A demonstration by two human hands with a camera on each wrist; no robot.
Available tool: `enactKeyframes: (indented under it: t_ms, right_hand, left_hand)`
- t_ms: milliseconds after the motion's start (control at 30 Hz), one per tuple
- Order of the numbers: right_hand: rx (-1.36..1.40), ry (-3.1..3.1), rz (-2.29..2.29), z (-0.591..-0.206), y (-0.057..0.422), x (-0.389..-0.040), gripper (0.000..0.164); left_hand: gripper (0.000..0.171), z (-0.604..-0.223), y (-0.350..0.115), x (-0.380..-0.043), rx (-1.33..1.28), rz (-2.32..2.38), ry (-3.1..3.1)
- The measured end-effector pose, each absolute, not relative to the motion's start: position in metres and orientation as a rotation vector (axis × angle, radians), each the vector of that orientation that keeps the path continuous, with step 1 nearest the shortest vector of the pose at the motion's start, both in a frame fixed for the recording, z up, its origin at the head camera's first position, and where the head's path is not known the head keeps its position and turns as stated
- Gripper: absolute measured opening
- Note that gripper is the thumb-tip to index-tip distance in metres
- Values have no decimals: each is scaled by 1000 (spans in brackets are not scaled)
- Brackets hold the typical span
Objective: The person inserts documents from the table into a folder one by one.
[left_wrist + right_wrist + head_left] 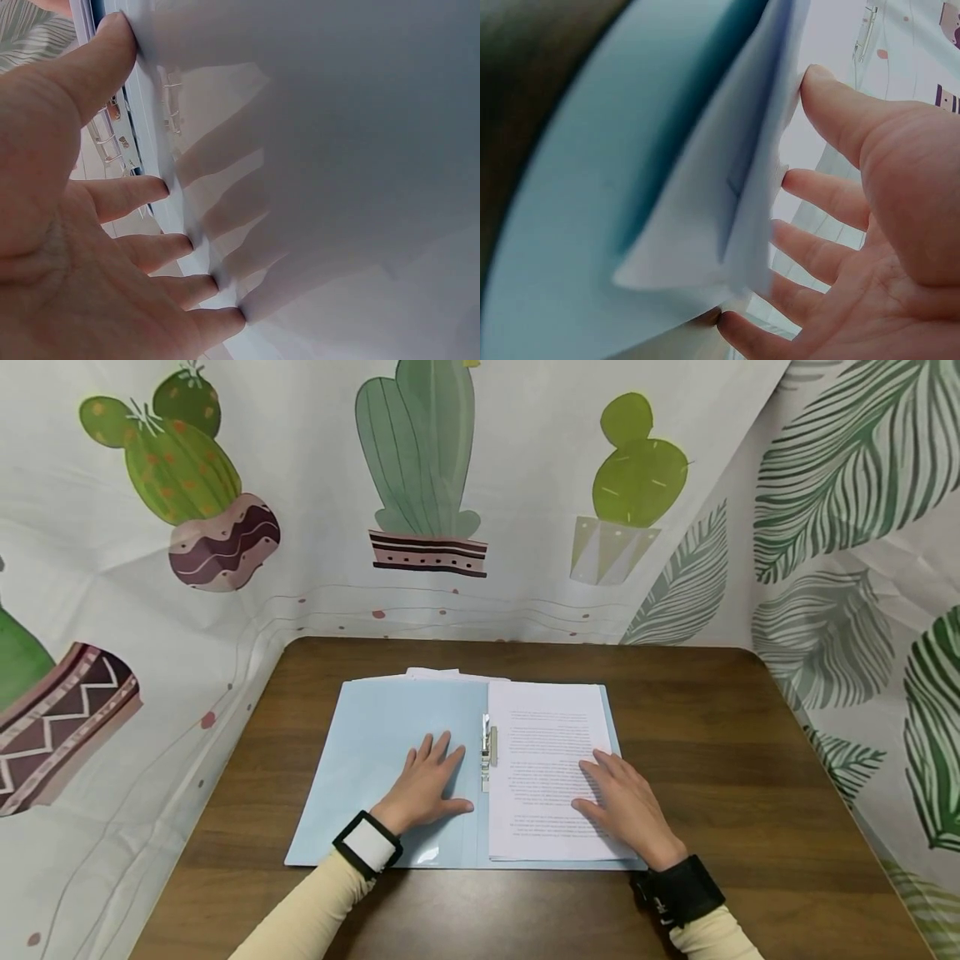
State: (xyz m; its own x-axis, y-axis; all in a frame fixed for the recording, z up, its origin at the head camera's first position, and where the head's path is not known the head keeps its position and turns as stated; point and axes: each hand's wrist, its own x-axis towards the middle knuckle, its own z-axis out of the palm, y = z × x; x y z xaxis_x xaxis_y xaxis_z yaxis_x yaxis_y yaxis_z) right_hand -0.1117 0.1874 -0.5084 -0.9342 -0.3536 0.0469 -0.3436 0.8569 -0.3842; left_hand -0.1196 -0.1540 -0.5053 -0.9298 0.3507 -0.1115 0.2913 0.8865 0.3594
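Observation:
A light blue folder (390, 718) lies spread on the table, with a metal clip (489, 747) along its spine. On its right half is a stack of printed paper (543, 810). My left hand (426, 785) rests with fingers spread on the bare inner left cover; the left wrist view shows its fingertips touching the glossy surface. My right hand (626, 802) lies on the right part of the printed sheets, fingers extended. In the right wrist view its fingertips touch the paper (705, 217) near the edge, and the sheets' corner stands slightly off the blue cover (562, 225).
The folder lies on a brown wooden table (712, 735) with rounded far corners. White sheets (435, 673) stick out past the folder's far left edge. Behind hangs a cloth (315, 485) printed with cacti and leaves. Each wrist wears a black strap.

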Motion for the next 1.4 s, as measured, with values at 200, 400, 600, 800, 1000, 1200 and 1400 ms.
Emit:
enactKeyframes:
  t_ms: [200, 400, 600, 800, 1000, 1200, 1400]
  right_hand:
    - [-553, 2976, -595, -500, 185, -115, 62]
    - [-551, 2983, -679, -485, 190, -136, 54]
    - [-592, 2974, -831, -471, 195, -171, 45]
    - [-638, 2968, -898, -455, 186, -209, 40]
    - [-675, 2921, -953, -443, 158, -246, 36]
    - [-671, 2845, -939, -442, 114, -276, 35]
    - [-718, 2757, -882, -441, 72, -300, 37]
  left_hand:
    - [92, -507, -157, -117, 500, 527, 2877]
    - [91, -507, -158, -117, 528, 544, 2897]
    - [92, -508, -158, -119, 532, 495, 2904]
    - [93, -509, -159, -119, 540, 510, 2887]
    - [94, -512, -158, -118, 528, 506, 2885]
    - [93, -511, -157, -116, 519, 504, 2893]
    - [93, -509, -156, -115, 527, 505, 2898]
